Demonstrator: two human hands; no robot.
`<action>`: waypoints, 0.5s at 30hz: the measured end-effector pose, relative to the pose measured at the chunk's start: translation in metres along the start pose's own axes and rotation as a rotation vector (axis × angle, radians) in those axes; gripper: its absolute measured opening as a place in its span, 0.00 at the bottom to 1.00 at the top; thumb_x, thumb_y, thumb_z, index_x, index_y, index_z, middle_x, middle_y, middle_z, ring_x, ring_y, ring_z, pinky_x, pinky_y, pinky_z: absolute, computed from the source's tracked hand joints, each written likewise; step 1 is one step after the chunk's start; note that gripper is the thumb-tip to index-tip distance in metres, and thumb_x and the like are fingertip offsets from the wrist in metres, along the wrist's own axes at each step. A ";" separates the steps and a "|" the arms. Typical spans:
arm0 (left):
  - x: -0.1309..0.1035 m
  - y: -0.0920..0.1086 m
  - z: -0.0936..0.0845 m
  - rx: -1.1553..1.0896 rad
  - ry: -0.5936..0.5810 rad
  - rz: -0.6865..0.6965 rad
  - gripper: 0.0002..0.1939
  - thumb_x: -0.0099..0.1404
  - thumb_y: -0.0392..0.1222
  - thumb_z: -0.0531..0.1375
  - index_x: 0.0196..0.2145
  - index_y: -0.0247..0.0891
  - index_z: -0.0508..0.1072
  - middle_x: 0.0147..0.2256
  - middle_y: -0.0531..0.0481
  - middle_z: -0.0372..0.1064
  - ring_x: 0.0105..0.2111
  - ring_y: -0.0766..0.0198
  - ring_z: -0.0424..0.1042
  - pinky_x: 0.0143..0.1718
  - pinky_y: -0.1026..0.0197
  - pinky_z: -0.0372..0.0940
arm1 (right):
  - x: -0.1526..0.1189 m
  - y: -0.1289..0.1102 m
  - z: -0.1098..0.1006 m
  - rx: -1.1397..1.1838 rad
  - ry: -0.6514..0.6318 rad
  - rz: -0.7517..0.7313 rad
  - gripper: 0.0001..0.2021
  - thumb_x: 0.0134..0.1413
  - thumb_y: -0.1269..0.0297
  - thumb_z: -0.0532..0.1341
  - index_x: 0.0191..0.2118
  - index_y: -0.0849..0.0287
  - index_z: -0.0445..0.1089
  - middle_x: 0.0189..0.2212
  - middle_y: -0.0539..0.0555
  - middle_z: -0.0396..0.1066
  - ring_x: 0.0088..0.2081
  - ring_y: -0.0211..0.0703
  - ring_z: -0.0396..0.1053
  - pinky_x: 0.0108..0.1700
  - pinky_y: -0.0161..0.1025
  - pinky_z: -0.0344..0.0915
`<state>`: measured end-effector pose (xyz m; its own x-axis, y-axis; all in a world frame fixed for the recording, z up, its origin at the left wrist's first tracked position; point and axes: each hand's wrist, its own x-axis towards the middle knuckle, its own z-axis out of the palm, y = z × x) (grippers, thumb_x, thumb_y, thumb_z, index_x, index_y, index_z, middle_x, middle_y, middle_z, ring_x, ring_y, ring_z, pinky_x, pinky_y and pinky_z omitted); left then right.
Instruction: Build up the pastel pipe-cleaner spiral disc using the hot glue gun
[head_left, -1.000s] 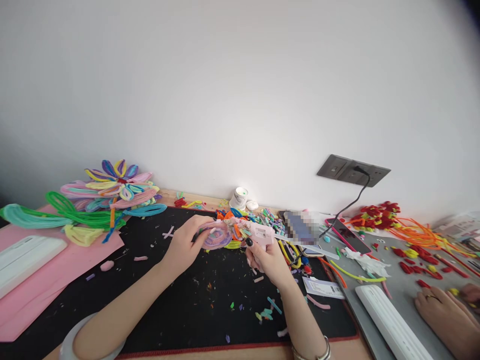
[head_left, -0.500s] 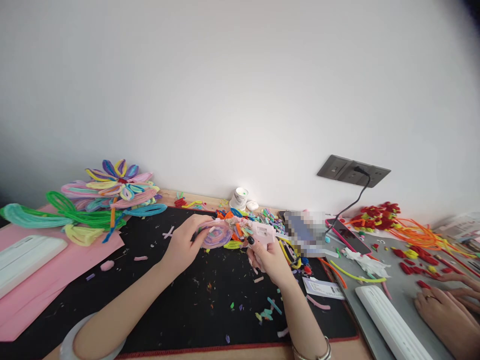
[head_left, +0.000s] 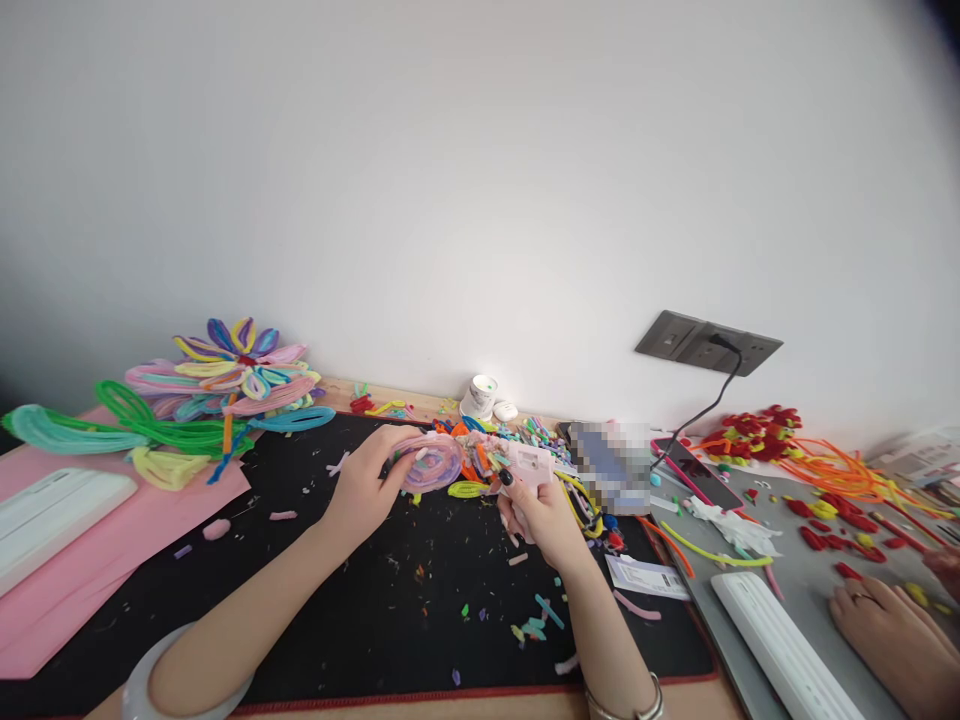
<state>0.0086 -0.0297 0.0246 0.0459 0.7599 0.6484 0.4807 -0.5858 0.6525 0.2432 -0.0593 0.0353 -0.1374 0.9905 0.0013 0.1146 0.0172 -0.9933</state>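
Note:
My left hand (head_left: 373,478) pinches a flat pink and purple coil of pipe cleaners (head_left: 437,462) at its left edge, above the black mat (head_left: 360,610). My right hand (head_left: 536,515) is wrapped round a pale pink hot glue gun (head_left: 530,462), whose front end points left. The coil and the gun are held close to each other, and I cannot tell whether they touch. Behind them lies a heap of colourful pipe cleaner scraps (head_left: 536,430). A yellow-green pipe cleaner loop (head_left: 468,490) lies just below the gap between my hands.
A pipe cleaner flower (head_left: 244,365) and green loops (head_left: 135,415) lie on pink sheets (head_left: 97,560) at left. A white cup (head_left: 478,397) stands by the wall. At right are a white bar (head_left: 784,640), red pieces (head_left: 840,510) and another person's hand (head_left: 885,630).
The coil has turned to face the camera more fully. The glue gun has shifted slightly to the right. The other person's far hand has drawn back to the right.

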 end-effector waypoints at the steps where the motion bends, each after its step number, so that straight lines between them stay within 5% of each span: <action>1: 0.000 0.000 0.000 0.000 0.003 -0.003 0.08 0.66 0.43 0.55 0.41 0.43 0.72 0.41 0.48 0.76 0.42 0.57 0.74 0.46 0.57 0.68 | 0.000 0.000 0.000 -0.001 0.001 0.000 0.17 0.55 0.50 0.58 0.29 0.60 0.65 0.15 0.46 0.61 0.13 0.29 0.52 0.15 0.30 0.45; 15: -0.001 -0.005 0.001 0.070 0.031 0.000 0.10 0.67 0.43 0.54 0.43 0.41 0.71 0.41 0.48 0.75 0.43 0.57 0.75 0.46 0.57 0.69 | 0.001 -0.001 0.000 0.031 0.006 0.021 0.20 0.54 0.46 0.59 0.30 0.61 0.66 0.14 0.44 0.60 0.12 0.28 0.50 0.15 0.30 0.45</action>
<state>0.0067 -0.0272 0.0202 0.0190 0.7505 0.6606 0.5411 -0.5634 0.6244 0.2428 -0.0585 0.0365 -0.1293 0.9914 -0.0193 0.0865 -0.0082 -0.9962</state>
